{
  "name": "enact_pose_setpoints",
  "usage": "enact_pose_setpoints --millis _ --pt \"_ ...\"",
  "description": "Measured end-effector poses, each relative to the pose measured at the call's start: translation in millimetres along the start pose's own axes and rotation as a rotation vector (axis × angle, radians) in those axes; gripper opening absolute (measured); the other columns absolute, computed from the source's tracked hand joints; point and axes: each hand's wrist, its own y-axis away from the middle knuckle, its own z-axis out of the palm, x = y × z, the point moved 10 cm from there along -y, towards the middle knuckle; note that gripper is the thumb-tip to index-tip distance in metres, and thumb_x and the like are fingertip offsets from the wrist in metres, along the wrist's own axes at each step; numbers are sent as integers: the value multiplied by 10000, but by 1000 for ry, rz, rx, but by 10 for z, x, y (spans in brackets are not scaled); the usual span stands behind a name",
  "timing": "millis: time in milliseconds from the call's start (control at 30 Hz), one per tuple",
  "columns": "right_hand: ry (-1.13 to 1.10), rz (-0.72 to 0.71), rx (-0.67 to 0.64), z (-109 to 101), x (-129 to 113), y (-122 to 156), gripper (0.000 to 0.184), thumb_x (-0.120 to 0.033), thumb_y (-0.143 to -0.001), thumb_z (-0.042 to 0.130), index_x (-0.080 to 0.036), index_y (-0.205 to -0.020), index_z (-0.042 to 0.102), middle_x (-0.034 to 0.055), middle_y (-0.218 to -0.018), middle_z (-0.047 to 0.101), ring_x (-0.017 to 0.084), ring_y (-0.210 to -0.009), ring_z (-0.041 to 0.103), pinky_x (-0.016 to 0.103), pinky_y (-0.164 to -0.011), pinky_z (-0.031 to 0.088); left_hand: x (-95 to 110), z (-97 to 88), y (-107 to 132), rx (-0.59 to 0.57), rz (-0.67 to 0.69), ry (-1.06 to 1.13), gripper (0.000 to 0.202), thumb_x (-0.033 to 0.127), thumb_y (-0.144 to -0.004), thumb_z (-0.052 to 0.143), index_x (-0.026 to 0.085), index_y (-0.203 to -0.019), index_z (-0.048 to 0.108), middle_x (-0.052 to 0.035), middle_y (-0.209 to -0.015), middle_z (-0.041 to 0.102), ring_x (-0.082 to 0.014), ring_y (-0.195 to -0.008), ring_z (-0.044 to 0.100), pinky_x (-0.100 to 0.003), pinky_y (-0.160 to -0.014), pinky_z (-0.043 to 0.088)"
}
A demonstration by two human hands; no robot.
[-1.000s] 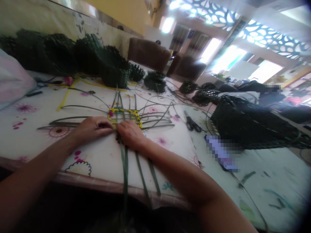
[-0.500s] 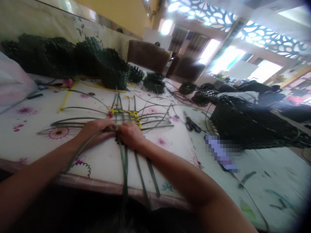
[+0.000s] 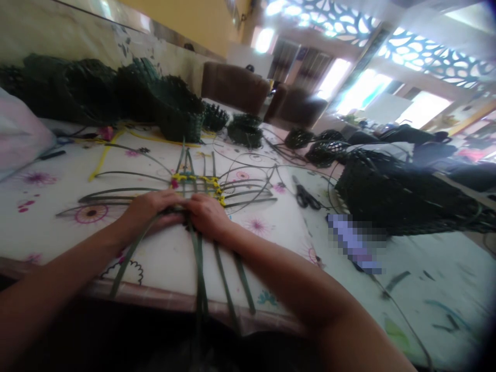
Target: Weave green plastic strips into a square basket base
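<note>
Dark green flat weaving strips (image 3: 197,258) cross each other on the flowered table, several pointing toward me and several out to both sides. Where they cross, a yellow strip (image 3: 201,179) laces along the back and right sides of the woven piece. My left hand (image 3: 155,204) is closed at its near left corner, on a green strip that curves down from the fingers toward the table's front edge. Beside it, fingertips nearly meeting, my right hand (image 3: 209,213) is closed on the near edge of the weave. The fingers hide the exact grip.
Dark green woven baskets (image 3: 180,108) line the back left, with a large woven piece (image 3: 406,196) on the right. Black-handled scissors (image 3: 306,196) and a blurred purple object (image 3: 352,245) lie on the pale right-hand table (image 3: 418,279). A pinkish bag (image 3: 21,129) rests at left.
The green strip's free end below my left hand has swung slightly right and toward me. My left fingers have shifted a little over the weave's near edge; my right hand stays almost in place.
</note>
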Motion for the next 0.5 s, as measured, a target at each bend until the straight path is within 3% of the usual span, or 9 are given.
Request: enact_pose_setpoints --millis 267,500 --pt "-30 -6 -5 13 32 -8 194 -98 -1017 621 -139 -1031 810 99 -1019 726 218 -982 651 310 -878 490 155 -29 -30 19 55 -30 437 615 -1044 540 292 -1002 832 -73 -983 787 -255 -924 736 -334 -811 513" --pt "24 9 -68 -2 -4 -21 221 -124 -1073 570 -113 -1125 785 140 -1131 749 225 -1025 672 315 -901 509 -3 -59 -82 -22 -144 145 428 622 -974 594 251 -986 806 -65 -1069 826 -287 -1020 755 -359 -926 562"
